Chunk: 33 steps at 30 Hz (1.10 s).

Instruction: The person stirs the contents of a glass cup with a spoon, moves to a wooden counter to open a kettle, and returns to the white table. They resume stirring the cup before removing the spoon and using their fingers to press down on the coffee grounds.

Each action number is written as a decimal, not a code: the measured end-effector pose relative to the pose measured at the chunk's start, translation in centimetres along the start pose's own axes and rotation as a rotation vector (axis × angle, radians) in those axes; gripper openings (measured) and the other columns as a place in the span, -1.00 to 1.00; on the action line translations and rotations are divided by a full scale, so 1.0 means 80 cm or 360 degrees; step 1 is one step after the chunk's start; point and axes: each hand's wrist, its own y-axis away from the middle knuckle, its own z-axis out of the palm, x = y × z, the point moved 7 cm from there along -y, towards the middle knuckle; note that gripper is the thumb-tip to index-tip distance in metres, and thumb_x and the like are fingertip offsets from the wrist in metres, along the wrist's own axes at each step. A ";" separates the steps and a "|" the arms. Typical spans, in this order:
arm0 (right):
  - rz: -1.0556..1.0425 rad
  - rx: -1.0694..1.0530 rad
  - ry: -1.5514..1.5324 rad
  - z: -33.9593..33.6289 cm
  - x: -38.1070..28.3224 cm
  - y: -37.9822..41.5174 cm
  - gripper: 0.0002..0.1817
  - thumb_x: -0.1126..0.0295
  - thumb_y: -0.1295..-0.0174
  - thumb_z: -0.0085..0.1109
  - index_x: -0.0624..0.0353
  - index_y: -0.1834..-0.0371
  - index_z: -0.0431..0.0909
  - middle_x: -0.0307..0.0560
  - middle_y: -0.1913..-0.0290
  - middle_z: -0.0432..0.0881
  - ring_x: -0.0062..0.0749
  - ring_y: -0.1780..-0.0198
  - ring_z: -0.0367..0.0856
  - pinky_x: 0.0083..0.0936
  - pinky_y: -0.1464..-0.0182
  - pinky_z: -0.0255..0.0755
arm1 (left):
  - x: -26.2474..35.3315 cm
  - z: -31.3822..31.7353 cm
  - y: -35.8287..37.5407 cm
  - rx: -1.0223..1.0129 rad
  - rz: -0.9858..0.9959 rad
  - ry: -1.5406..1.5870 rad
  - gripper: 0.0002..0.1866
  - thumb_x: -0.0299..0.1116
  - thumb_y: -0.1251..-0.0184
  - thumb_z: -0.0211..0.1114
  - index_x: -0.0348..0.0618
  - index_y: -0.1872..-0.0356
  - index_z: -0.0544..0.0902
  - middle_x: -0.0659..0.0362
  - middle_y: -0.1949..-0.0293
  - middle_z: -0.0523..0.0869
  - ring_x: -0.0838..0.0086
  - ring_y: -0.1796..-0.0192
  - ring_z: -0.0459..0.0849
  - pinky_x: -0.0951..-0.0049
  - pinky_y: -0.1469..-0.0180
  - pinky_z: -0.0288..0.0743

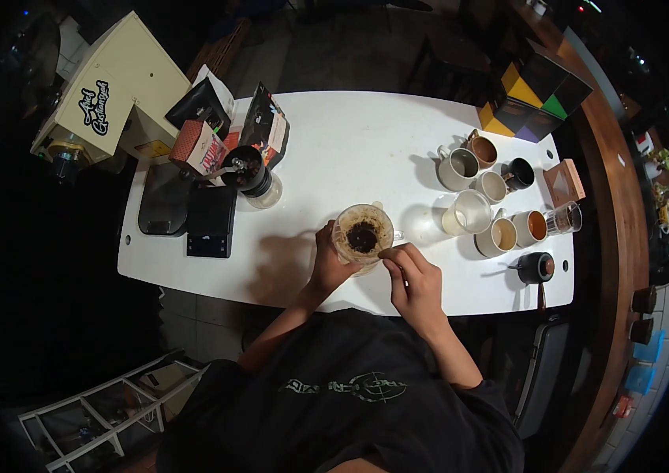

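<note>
A clear coffee dripper (341,251) is in front of me at the table's near side. Inside it is a stained paper filter (380,217) with dark wet coffee grounds (362,236) at the bottom. My left hand (330,264) is wrapped round the dripper's left side. At the near right rim, the thumb and forefinger of my right hand (416,285) are pinched together on the filter's edge. A small clear handle (398,235) sticks out to the right. What lies under the dripper is mostly hidden.
On the white table (334,134), a hand grinder (252,175), a black scale (211,225) and coffee bags (266,126) stand left. Several cups, a clear glass server (467,213) and a black kettle-like pot (536,268) stand right. A cream-coloured machine (113,94) is far left.
</note>
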 end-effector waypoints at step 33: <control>0.0091 -0.0028 -0.0186 -0.020 0.008 0.004 -0.78 0.61 -0.34 0.10 0.29 -0.02 0.56 0.09 0.13 0.63 -0.04 0.15 0.65 -0.30 0.15 0.53 | 0.091 -0.057 -0.003 0.0011 0.0259 -0.0142 0.27 0.36 0.18 0.57 -0.23 -0.46 0.14 -0.08 -0.36 0.37 0.08 -0.44 0.33 0.04 -0.47 0.18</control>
